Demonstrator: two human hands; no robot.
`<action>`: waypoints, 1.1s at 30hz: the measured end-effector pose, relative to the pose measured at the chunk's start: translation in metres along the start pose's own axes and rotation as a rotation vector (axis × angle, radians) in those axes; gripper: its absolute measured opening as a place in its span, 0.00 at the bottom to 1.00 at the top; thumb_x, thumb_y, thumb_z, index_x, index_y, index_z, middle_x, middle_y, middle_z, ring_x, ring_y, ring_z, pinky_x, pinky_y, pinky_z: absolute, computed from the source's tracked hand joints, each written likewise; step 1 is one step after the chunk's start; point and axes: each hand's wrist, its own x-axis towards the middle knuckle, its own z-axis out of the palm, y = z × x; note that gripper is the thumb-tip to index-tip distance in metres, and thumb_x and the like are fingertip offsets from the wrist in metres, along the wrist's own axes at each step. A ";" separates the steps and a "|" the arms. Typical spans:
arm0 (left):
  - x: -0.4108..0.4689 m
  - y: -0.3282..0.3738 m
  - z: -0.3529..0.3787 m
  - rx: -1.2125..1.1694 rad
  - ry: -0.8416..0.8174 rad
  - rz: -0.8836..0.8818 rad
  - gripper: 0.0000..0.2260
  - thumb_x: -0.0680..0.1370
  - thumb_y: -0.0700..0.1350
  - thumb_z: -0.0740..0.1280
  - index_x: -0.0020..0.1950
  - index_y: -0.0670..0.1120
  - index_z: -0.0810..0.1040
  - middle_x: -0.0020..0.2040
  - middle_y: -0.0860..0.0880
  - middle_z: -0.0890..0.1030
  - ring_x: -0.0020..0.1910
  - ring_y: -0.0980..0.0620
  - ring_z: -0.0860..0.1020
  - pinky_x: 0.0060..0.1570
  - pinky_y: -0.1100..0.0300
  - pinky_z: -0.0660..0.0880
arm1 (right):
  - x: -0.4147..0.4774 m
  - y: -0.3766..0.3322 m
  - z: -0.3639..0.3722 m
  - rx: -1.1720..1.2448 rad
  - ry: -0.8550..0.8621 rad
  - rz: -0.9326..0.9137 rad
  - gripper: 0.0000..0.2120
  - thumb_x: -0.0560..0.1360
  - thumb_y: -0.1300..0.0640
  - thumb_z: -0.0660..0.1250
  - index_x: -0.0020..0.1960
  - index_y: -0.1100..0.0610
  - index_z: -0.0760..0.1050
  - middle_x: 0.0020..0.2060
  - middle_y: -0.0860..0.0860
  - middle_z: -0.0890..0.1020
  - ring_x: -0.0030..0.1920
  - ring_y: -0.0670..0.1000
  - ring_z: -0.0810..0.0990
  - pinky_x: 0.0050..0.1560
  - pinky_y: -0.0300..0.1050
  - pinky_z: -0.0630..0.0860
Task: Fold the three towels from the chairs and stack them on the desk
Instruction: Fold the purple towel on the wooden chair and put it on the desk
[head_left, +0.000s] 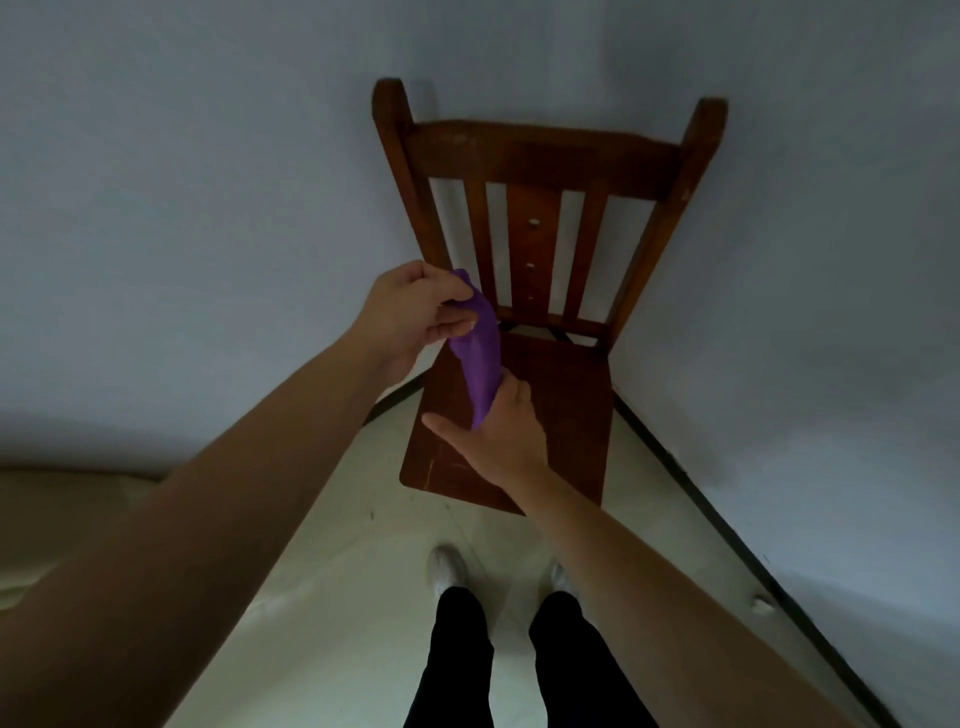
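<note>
Both hands are on the purple cloth towel (480, 364), holding it up over the brown wooden slat-backed chair (540, 156). The left hand (410, 312) is the high one, thumb and curled fingers pinching the towel's top end right in front of the chair's lower back slats. From there the towel hangs down in a narrow, bunched strip (more of a rope than a sheet at this point), and its bottom end runs into the right hand (501, 434). That hand shows its back to the camera, with the thumb stuck out to the left and the fingers curled over the cloth on the far side, gripping it. The fingertips themselves are hidden. The right hand sits low over the flat wooden seat (566, 426); whether it touches the seat I cannot tell. The chair stands in a corner, its back to the grey-white wall (208, 208), on a pale floor (337, 545). At the bottom of the view are the person's black trousers (457, 665) and white shoes (447, 566), toes pointing at the chair.
</note>
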 end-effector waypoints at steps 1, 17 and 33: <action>-0.009 0.012 0.002 -0.021 0.006 0.035 0.06 0.75 0.34 0.69 0.42 0.43 0.74 0.46 0.39 0.83 0.44 0.43 0.83 0.45 0.57 0.81 | -0.003 -0.007 -0.005 0.006 0.079 0.005 0.51 0.64 0.28 0.71 0.73 0.58 0.59 0.65 0.54 0.69 0.64 0.55 0.73 0.56 0.49 0.75; -0.185 0.151 -0.013 -0.187 0.020 0.405 0.06 0.77 0.36 0.69 0.51 0.39 0.73 0.39 0.42 0.83 0.37 0.49 0.82 0.48 0.54 0.82 | -0.110 -0.119 -0.110 0.039 0.732 -0.244 0.42 0.63 0.32 0.74 0.67 0.54 0.64 0.58 0.51 0.70 0.51 0.44 0.68 0.48 0.38 0.71; -0.301 0.145 -0.085 -0.270 -0.044 0.506 0.06 0.78 0.36 0.69 0.51 0.40 0.73 0.41 0.42 0.81 0.38 0.49 0.82 0.44 0.57 0.83 | -0.187 -0.159 -0.100 0.253 0.216 -0.208 0.27 0.72 0.39 0.70 0.66 0.49 0.68 0.57 0.45 0.77 0.52 0.48 0.79 0.54 0.47 0.79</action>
